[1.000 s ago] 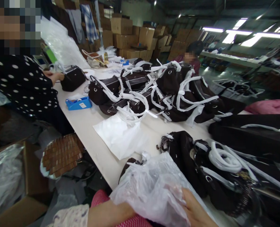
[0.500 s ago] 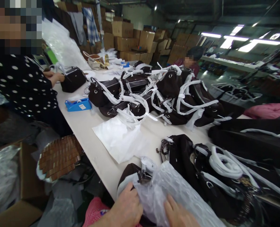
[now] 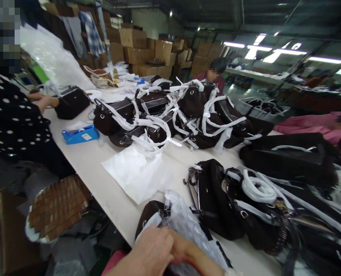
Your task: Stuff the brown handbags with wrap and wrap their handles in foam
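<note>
The bag [image 3: 150, 209] lies at six o'clock on the bench [image 3: 86, 157], with bubble wrap [image 3: 184, 222] toward its two o'clock. The left hand [image 3: 154, 247] curls over it, overlapping the right hand [image 3: 177, 245]; whether either grips, I cannot tell. Likely soft and light, the wrap slippery; the body looks the surer hold.

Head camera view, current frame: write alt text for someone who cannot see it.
A person's left hand and right hand are close together at a dark bag with translucent plastic against it, by a pale table's edge. Beyond lie a white sheet and heaped dark bags; at picture left, a co-worker handles another bag.
</note>
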### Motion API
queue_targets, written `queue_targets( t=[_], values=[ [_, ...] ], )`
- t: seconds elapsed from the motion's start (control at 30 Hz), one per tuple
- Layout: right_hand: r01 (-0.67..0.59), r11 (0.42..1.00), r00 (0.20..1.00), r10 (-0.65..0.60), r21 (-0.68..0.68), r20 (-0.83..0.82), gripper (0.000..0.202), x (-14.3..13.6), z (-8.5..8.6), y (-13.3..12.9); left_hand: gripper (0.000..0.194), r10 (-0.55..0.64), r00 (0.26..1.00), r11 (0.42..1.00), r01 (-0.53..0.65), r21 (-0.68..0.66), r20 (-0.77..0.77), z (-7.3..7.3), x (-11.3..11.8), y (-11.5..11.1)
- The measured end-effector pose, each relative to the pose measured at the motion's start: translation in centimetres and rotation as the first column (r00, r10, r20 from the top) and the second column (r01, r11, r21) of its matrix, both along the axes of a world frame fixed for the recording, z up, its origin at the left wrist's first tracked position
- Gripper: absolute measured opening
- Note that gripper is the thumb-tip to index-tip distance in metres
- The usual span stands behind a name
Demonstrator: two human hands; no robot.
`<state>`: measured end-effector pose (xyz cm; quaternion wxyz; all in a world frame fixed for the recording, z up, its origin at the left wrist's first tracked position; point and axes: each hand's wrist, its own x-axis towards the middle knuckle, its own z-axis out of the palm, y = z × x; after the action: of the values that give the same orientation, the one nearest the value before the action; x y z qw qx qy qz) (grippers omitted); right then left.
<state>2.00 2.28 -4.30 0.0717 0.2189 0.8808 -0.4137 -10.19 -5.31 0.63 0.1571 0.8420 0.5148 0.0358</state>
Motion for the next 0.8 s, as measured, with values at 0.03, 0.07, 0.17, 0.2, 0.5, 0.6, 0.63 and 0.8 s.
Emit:
queue_targets(
  t=[0.03,0.07,0.17,0.2,0.5,0.6,0.63,0.8],
  values=[
    [0.042,0.999,0.999,-0.042,-0.004,-0.008,0.011,1.7,1.2,0.4,0.02,0.029,1.0,1.0,-0.029,0.007,-0.011,-0.1,0.1,0.1],
    [0.126,0.992,0.992,-0.125,0.02,-0.027,0.015,3.6,2.4,0.8,0.02,0.035,0.999,0.999,-0.035,0.01,-0.025,-0.1,0.3,0.3],
    [0.524,0.811,0.851,-0.506,0.261,-0.138,0.032,10.0,5.0,1.4,0.026,0.015,0.997,0.994,-0.024,-0.106,-0.078,0.7,0.8,1.4],
    [0.599,0.732,0.795,-0.591,0.324,-0.135,0.036,11.8,5.5,1.3,0.026,0.021,0.997,0.986,-0.033,-0.164,-0.076,1.4,1.0,1.9],
    [0.636,0.759,0.717,-0.647,0.136,0.258,0.05,10.4,7.4,-3.8,0.127,0.333,0.888,0.695,-0.003,-0.719,0.317,2.9,5.9,4.1],
    [0.582,0.806,0.812,-0.583,-0.108,0.024,0.044,8.9,6.7,-4.5,0.086,0.606,0.676,0.669,-0.149,-0.728,0.419,-0.9,5.7,4.1],
    [0.541,0.828,0.835,-0.55,-0.151,-0.024,0.042,8.7,6.5,-4.5,0.078,0.646,0.633,0.673,-0.209,-0.709,0.427,-2.0,5.4,4.2],
    [0.607,0.794,0.794,-0.607,0.04,-0.002,0.034,10.0,6.2,-2.9,0.091,0.575,0.732,0.772,-0.337,-0.539,0.366,-3.5,4.4,5.1]
  ],
)
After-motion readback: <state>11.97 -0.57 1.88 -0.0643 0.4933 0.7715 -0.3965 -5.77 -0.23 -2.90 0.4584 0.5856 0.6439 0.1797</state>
